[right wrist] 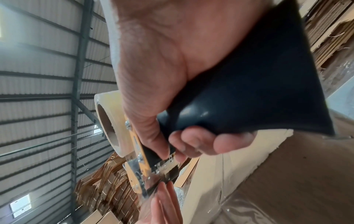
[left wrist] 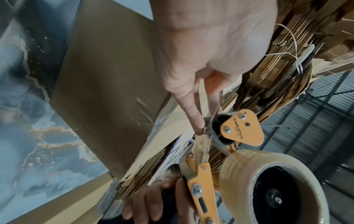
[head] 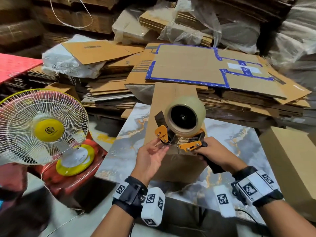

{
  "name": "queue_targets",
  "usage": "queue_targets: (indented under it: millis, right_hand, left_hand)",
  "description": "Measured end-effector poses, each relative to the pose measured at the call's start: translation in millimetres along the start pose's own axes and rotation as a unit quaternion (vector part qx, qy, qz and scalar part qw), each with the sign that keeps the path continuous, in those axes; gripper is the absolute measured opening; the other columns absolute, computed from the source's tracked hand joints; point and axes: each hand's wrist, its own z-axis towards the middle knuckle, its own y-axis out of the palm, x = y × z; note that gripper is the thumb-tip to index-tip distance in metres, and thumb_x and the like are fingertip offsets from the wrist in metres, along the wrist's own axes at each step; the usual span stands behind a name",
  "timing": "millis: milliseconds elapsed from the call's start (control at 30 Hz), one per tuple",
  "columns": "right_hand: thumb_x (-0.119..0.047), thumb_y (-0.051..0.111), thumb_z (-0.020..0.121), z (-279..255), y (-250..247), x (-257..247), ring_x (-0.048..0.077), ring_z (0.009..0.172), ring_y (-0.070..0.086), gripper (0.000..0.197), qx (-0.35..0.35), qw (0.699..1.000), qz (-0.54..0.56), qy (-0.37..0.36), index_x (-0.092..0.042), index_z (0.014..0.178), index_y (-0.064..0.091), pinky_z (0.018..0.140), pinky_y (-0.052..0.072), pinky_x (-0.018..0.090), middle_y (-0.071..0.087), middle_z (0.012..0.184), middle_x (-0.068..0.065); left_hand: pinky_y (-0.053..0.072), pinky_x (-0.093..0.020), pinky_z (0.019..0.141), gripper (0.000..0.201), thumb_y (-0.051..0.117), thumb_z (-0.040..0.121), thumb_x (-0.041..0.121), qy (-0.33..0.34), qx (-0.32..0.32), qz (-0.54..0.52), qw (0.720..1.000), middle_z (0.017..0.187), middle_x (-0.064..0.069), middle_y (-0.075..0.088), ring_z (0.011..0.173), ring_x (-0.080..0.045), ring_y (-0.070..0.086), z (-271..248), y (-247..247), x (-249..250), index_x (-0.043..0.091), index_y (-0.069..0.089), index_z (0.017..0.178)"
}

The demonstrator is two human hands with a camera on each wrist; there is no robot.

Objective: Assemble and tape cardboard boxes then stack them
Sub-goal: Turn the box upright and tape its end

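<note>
Right hand (head: 214, 152): wrapped round the tape gun (head: 184, 127) handle, keeping it steady over the box (head: 172, 120).
Left hand (head: 150, 157): fingers straight, touching the loose tape end to pull it out.
Box: stood on the table (head: 230, 144).

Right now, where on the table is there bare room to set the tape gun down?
Bare marble table lies left of the cardboard box, and more right of it, before the second box. The near middle is crowded by both hands and the tape gun.
</note>
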Motion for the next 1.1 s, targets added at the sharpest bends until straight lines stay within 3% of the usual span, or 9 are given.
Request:
queue_targets:
  millis: [100,133,300,400,600,767,867,967,1100]
  right_hand:
    - [-0.011,0.064,0.095,1,-3,-1,0.024,0.053,0.045,0.024,-0.011,1.000,-0.011,-0.006,0.008,0.079,0.061,0.049,0.039,0.030,0.050,0.057,0.008]
    - [-0.011,0.064,0.095,1,-4,-2,0.024,0.053,0.045,0.024,-0.015,1.000,-0.013,-0.009,0.008,0.079,0.062,0.049,0.039,0.030,0.050,0.057,0.008]
    - [-0.020,0.069,0.090,-1,-6,-6,0.025,0.054,0.045,0.024,-0.031,0.999,-0.004,-0.029,-0.006,0.071,0.065,0.050,0.038,0.030,0.051,0.058,0.010]
    - [-0.024,0.072,0.087,1,-7,-6,0.025,0.051,0.045,0.028,-0.033,0.999,-0.015,-0.040,-0.014,0.063,0.064,0.049,0.040,0.031,0.051,0.056,0.011]
    - [-0.032,0.075,0.083,3,-7,-8,0.024,0.048,0.051,0.038,-0.039,0.995,-0.056,-0.066,-0.018,0.051,0.058,0.049,0.042,0.028,0.055,0.054,0.012]
    - [-0.051,0.072,0.073,6,-7,-14,0.021,0.046,0.052,0.059,-0.052,0.989,-0.108,-0.082,0.004,0.060,0.058,0.050,0.041,0.023,0.058,0.052,0.013]
    - [-0.058,0.072,0.077,12,-1,-16,0.018,0.043,0.051,0.060,-0.067,0.984,-0.130,-0.098,-0.003,0.056,0.058,0.050,0.040,0.022,0.058,0.049,0.008]
    - [-0.049,0.076,0.084,17,2,-16,0.016,0.043,0.048,0.052,-0.070,0.981,-0.153,-0.101,-0.015,0.053,0.055,0.049,0.036,0.022,0.054,0.047,0.003]
    - [-0.044,0.068,0.063,16,-11,-23,0.009,0.038,0.040,0.039,-0.051,0.977,-0.196,-0.072,-0.021,0.039,0.047,0.046,0.031,0.020,0.047,0.039,-0.005]
  left_hand:
    - [0.064,-0.034,0.068,0.028,0.035,0.091,0.000,0.013,-0.007,0.034,0.999,0.069,-0.010,0.061,0.061,-0.020,0.067,-3,3,3,0.002,0.058,0.075]
    - [0.064,-0.034,0.066,0.026,0.039,0.092,0.001,0.023,-0.011,0.046,0.999,0.065,-0.007,0.055,0.056,-0.017,0.063,-3,3,4,0.006,0.053,0.071]
    - [0.063,-0.035,0.081,0.021,0.058,0.096,-0.002,0.061,-0.011,0.214,0.975,0.099,-0.021,0.076,0.084,-0.027,0.075,3,2,7,0.001,0.078,0.088]
    - [0.062,-0.031,0.081,0.022,0.054,0.094,-0.011,0.074,-0.008,0.276,0.958,0.096,-0.018,0.077,0.084,-0.025,0.076,4,0,11,-0.003,0.075,0.095]
    - [0.062,-0.027,0.075,0.020,0.055,0.096,-0.008,0.056,-0.003,0.331,0.942,0.101,-0.018,0.076,0.088,-0.024,0.077,3,-8,22,-0.004,0.073,0.103]
    - [0.062,-0.026,0.072,0.026,0.050,0.098,-0.009,0.055,-0.005,0.383,0.922,0.096,-0.013,0.078,0.087,-0.024,0.077,-3,-12,32,0.000,0.074,0.096]
    - [0.062,-0.028,0.072,0.032,0.049,0.095,-0.014,0.088,-0.002,0.427,0.900,0.088,-0.014,0.077,0.081,-0.025,0.077,-5,-13,38,0.003,0.075,0.086]
    - [0.061,-0.026,0.064,0.028,0.053,0.094,-0.014,0.123,0.023,0.457,0.881,0.082,-0.015,0.076,0.070,-0.022,0.075,-7,-21,47,0.002,0.075,0.085]
    - [0.055,-0.021,0.056,0.017,0.059,0.099,0.001,0.228,0.079,0.445,0.863,0.084,-0.012,0.077,0.070,-0.024,0.075,-7,-49,77,0.007,0.071,0.109]
